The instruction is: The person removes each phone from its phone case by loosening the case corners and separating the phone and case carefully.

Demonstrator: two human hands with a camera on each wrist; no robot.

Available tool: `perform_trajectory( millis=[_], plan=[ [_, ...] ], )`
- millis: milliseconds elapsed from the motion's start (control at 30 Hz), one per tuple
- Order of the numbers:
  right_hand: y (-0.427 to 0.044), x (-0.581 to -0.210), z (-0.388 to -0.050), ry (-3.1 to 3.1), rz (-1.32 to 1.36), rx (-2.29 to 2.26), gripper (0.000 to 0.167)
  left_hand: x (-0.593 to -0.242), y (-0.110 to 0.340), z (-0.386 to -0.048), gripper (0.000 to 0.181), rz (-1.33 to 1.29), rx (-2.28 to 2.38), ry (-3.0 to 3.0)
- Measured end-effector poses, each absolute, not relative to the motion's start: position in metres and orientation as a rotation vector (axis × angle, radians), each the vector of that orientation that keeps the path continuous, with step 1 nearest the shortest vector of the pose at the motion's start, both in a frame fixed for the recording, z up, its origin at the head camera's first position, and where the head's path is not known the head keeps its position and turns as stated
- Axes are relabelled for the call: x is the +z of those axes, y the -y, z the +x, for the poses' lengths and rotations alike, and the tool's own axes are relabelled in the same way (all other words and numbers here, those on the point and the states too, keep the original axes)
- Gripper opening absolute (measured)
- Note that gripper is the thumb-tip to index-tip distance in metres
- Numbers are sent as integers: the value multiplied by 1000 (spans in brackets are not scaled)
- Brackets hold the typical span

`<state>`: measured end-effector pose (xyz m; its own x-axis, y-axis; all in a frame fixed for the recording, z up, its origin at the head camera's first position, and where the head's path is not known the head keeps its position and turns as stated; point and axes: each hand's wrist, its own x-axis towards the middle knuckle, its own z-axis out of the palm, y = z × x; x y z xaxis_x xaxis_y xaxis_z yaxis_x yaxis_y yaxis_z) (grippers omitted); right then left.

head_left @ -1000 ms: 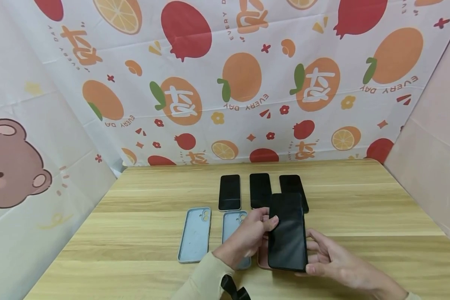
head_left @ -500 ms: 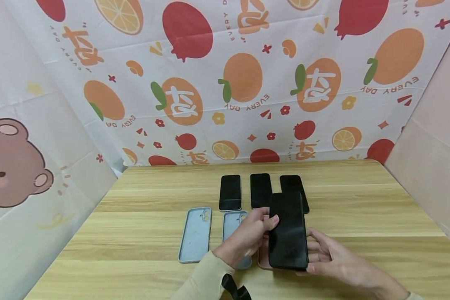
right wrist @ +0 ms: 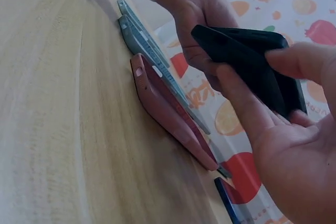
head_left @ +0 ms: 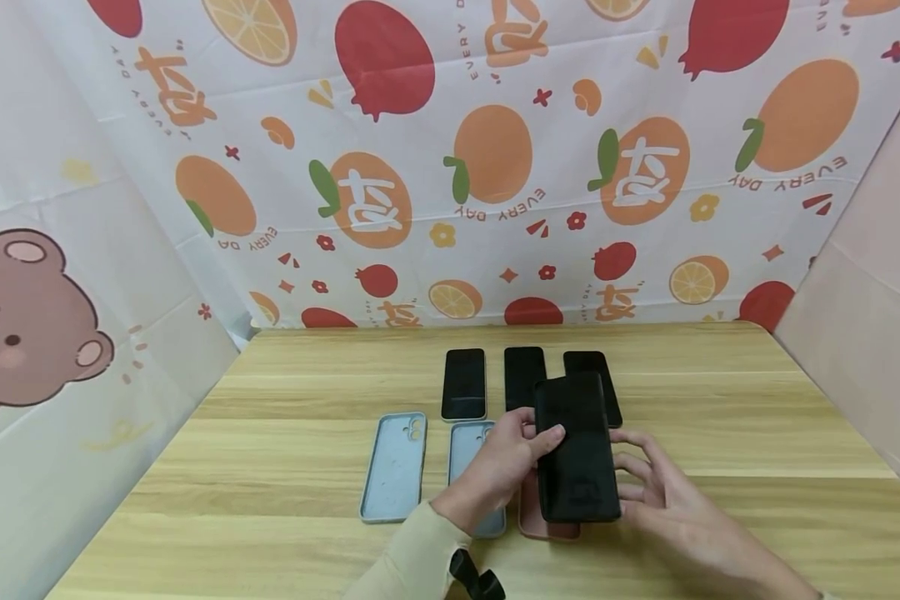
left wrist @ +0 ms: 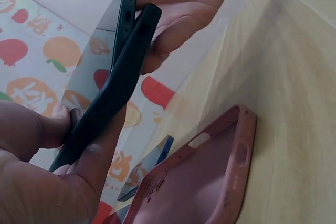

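Note:
My left hand (head_left: 502, 458) grips a black phone (head_left: 579, 450) together with a dark phone case (left wrist: 115, 93), thumb on the screen side and fingers behind. In the left wrist view, phone and case lie together near that hand but gape apart at the other end, where the case bends away. At the right side, my right hand (head_left: 675, 504) has its thumb (right wrist: 302, 61) at the phone's edge and a finger against the case, pinching them. Beneath them, a pink phone case (left wrist: 194, 177) lies on the table, hollow side up.
Two light blue phone cases, one at left (head_left: 392, 471) and another (head_left: 465, 442) partly behind my left arm, lie on the wooden table (head_left: 270, 483). Behind them are three dark phones: left (head_left: 463, 383), middle (head_left: 523, 373) and right (head_left: 591, 365). Fruit-print cloth (head_left: 420, 183) hangs behind the table.
The phone and case have risen slightly and tilted, uncovering more of the pink case. My right hand has moved up along their right edge. The head view has shifted a little.

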<state>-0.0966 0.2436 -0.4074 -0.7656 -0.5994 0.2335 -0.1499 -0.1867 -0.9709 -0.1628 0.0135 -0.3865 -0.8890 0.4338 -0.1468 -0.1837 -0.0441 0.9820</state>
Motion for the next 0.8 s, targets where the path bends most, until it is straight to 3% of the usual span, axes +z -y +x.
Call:
perform_trajectory(
  millis=[200,500,667,800],
  plan=[
    [-240,-408,-95,-1951,-929,-2050,36,-387,-16,-161,32,242,1985,-1855],
    [-239,-402,-92,-2425,-787,-1865,38,-389,-18,-161,38,198,1979,-1926],
    [-237,-393,-88,-2701,-473,-1705,24,-393,-22,-158,41,190,2000,-1944],
    [-236,-387,-88,-2644,-286,-1650,30,-395,-26,-155,40,192,2006,-1938]
  ],
)
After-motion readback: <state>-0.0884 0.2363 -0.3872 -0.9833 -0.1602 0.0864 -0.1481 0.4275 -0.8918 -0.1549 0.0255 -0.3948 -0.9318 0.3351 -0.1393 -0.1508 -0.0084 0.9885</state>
